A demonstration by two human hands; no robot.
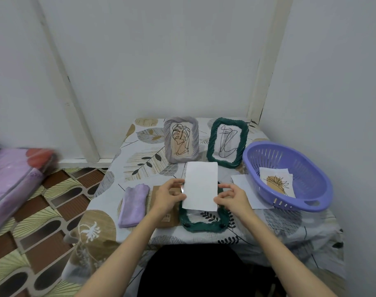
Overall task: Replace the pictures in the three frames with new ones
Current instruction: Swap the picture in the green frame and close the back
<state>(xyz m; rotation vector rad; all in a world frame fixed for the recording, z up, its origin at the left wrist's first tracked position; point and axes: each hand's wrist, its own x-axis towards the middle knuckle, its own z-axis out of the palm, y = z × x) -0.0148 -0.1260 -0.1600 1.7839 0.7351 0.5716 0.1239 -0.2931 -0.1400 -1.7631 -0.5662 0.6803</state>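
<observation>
Both hands pinch a white sheet [201,186] by its side edges, left hand [168,197] and right hand [233,199], holding it blank side up over the open green frame [204,224], probably lining it up. Two standing frames sit behind it.

Two bare forearms, no sleeves visible up to the frame's bottom edge. Left hand [168,197] and right hand [233,197] bare: no rings, watch, bracelets or gloves seen. Nails short, no obvious polish. Black garment [195,273] covers the lap, plain, no print or markings visible.
</observation>
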